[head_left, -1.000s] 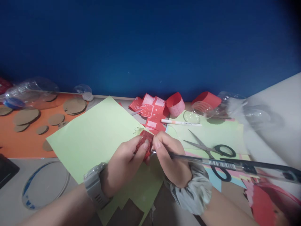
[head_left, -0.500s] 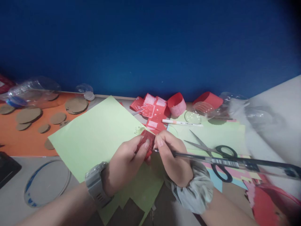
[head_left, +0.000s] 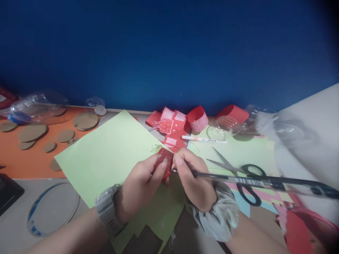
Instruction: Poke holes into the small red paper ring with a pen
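Note:
Between thumb and fingers, my left hand (head_left: 147, 174) grips a small dark red textured piece (head_left: 164, 163) over the light green sheet (head_left: 106, 151). My right hand (head_left: 192, 174) is closed round a long dark pen (head_left: 246, 181), whose tip end meets the right edge of the red piece. The pen's clear and black barrel stretches far to the right, passing over the black-handled scissors (head_left: 238, 170), whose blades are apart. A small leafy drawing shows on the green sheet just above my left fingertips. The fingers partly cover the red piece.
Red and pink paper shapes (head_left: 176, 128) and a white marker (head_left: 202, 139) lie beyond my hands. Cardboard discs (head_left: 33, 132) and a clear plastic bottle (head_left: 39, 102) rest on orange paper at the left. A clear ring (head_left: 54, 208) is at the front left; red scraps (head_left: 299, 229) sit front right.
Both hands keep nearly the same hold and place. The view has shifted very slightly, and the pen's far end appears slightly lower.

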Demonstrator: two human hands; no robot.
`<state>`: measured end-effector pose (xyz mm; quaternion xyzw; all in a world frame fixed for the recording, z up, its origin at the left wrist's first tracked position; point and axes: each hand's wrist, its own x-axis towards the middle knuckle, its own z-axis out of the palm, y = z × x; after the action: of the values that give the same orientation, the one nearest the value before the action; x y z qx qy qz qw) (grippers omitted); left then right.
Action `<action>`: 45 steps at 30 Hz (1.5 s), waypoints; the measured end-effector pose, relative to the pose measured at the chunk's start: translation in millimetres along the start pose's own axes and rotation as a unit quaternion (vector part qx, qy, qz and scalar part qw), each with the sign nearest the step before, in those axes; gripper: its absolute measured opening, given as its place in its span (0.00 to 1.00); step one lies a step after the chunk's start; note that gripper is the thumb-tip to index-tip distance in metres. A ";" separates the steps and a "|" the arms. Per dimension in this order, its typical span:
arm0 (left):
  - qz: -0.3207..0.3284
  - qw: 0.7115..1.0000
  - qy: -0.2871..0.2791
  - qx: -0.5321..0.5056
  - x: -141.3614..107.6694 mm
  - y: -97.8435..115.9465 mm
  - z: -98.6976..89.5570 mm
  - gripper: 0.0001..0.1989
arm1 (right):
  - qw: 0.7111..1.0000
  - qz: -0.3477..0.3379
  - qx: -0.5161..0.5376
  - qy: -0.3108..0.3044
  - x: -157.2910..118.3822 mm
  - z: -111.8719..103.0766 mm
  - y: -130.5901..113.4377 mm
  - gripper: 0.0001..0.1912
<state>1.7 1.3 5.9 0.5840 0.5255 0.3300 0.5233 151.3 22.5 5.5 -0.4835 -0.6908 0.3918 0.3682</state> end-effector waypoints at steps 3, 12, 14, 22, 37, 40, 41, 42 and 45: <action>-0.009 1.000 -0.004 -0.015 0.3 0.1 -0.3 0.16 | 0.998 0.016 0.055 -0.027 -2.4 0.6 0.1 0.14; 0.038 0.994 0.019 -0.102 -1.3 3.2 2.6 0.11 | 0.973 -0.022 0.182 0.140 -5.8 5.3 3.7 0.16; 0.030 0.993 0.022 -0.109 0.1 2.8 3.3 0.10 | 0.974 -0.025 0.192 0.120 -6.3 6.1 4.1 0.16; -0.024 0.997 0.008 -0.078 0.0 3.0 2.8 0.15 | 0.985 -0.032 0.134 0.101 -4.9 3.6 1.4 0.17; -0.037 0.999 -0.003 0.013 0.1 -0.7 2.5 0.16 | 0.994 0.017 0.104 0.031 3.3 2.2 3.5 0.15; -0.042 0.999 -0.002 0.014 0.6 -1.1 2.8 0.15 | 0.993 0.017 0.110 0.026 1.9 1.4 4.4 0.15; -0.042 0.999 -0.002 0.014 0.7 -1.3 2.7 0.15 | 0.993 0.017 0.110 0.024 1.6 1.3 4.8 0.15; -0.041 0.999 -0.003 0.013 0.6 -1.5 2.7 0.15 | 0.994 0.017 0.108 0.022 1.5 1.1 5.0 0.15; -0.030 1.000 -0.004 0.007 -0.1 -2.4 2.3 0.15 | 0.995 0.014 0.093 0.018 2.0 1.2 4.9 0.14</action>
<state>3.2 0.4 3.1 0.5729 0.5430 0.3085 0.5309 151.6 25.3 0.9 -0.4635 -0.6382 0.4504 0.4184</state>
